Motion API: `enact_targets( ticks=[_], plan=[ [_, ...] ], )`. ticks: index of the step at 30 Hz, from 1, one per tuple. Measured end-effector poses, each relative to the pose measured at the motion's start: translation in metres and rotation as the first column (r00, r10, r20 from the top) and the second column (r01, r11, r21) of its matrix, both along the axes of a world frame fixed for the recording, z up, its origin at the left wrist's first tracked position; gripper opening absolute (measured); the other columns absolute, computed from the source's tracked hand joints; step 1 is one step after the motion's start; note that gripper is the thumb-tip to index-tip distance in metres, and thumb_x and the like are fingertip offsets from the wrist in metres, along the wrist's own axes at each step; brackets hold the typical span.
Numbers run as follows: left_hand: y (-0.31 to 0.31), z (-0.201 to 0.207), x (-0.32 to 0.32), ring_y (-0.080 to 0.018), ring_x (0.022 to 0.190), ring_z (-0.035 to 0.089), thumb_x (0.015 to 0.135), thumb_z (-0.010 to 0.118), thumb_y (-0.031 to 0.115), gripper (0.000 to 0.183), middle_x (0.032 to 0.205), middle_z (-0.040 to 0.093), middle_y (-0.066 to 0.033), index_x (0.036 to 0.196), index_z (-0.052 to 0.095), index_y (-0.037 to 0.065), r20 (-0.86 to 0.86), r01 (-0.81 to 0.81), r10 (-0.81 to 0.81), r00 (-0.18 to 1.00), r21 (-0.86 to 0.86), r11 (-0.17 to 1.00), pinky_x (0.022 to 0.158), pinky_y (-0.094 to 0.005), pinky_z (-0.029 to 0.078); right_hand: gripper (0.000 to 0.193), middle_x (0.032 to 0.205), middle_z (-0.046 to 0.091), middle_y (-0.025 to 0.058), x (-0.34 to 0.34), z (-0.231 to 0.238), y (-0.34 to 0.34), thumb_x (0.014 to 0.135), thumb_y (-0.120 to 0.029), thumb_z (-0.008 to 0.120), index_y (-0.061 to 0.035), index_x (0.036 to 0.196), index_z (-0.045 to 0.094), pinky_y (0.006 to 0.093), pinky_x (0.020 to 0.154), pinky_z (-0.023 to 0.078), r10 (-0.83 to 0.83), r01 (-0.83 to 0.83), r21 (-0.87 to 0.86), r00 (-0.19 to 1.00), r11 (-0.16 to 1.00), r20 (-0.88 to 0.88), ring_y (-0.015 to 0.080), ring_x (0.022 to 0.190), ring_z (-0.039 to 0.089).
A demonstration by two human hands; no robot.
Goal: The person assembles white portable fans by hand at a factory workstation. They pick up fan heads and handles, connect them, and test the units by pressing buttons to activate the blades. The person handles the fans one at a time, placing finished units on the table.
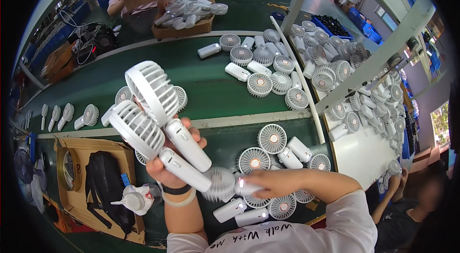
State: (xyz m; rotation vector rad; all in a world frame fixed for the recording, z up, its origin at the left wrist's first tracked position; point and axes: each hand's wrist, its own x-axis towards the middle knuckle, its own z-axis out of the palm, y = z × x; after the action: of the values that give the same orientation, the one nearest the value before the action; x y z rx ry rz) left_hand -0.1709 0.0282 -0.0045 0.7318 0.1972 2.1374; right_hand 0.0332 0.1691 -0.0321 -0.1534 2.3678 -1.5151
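A: Grip in left hand [162, 170]?
B: Closed round white upper fan [151, 92] and lower fan [136, 126] at once. Held up over green bench [225, 145], side by side, heads up-left, handles sloping down-right.
A: And in right hand [261, 183]?
B: Curled on handle of blurred fan [219, 186], low over bench, head pointing left. Overlapping lower fan's handle end in view; can't tell if touching. Too smeared for exact finger placement.
A: Look of fans?
B: White. Ribbed cage-like heads, stubby rounded handles, small dark slot on both left-hand handles. More in fan cluster [272, 139] just beyond right hand, some with orange centre rings.
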Motion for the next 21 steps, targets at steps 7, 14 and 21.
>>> enact_targets(
  ticks=[7,14,21],
  plan=[
    [-0.002,-0.016,0.009,-0.0295,0.095,0.057,0.063,0.067,0.033,0.077,0.114,0.049,-0.0185,0.125,0.037,-0.003,-0.003,-0.109,0.113,0.994,-0.29,0.951,0.076,-0.0415,0.049,0.058,0.107,0.051,0.0153,-0.107,-0.049,0.153,0.068,-0.033,0.071,-0.0081,0.117,0.052,0.0459,0.085,0.039,-0.343,0.675,0.683,0.734,0.279,-0.586,0.0315,0.102,0.049],
    [-0.019,-0.034,0.007,-0.0303,0.097,0.054,0.067,0.063,0.03,0.072,0.114,0.048,-0.0188,0.124,0.034,-0.003,0.023,-0.099,0.114,0.993,-0.351,0.931,0.076,-0.0454,0.05,0.073,0.115,0.047,0.0162,-0.102,-0.024,0.14,0.058,-0.031,0.073,-0.0076,0.122,0.047,0.0497,0.089,0.039,-0.418,0.444,0.812,0.865,0.38,-0.277,0.0329,0.108,0.046],
    [-0.041,-0.035,0.001,-0.0264,0.1,0.048,0.07,0.066,0.03,0.07,0.119,0.045,-0.0113,0.127,0.033,0.005,0.003,-0.022,0.023,1.0,-0.217,0.976,0.078,-0.0413,0.044,0.073,0.114,0.045,0.0192,0.003,0.019,0.054,0.056,-0.022,0.073,-0.0032,0.121,0.045,0.0409,0.091,0.04,0.006,0.077,0.445,0.983,0.892,-0.182,0.0352,0.109,0.045]
  ],
)
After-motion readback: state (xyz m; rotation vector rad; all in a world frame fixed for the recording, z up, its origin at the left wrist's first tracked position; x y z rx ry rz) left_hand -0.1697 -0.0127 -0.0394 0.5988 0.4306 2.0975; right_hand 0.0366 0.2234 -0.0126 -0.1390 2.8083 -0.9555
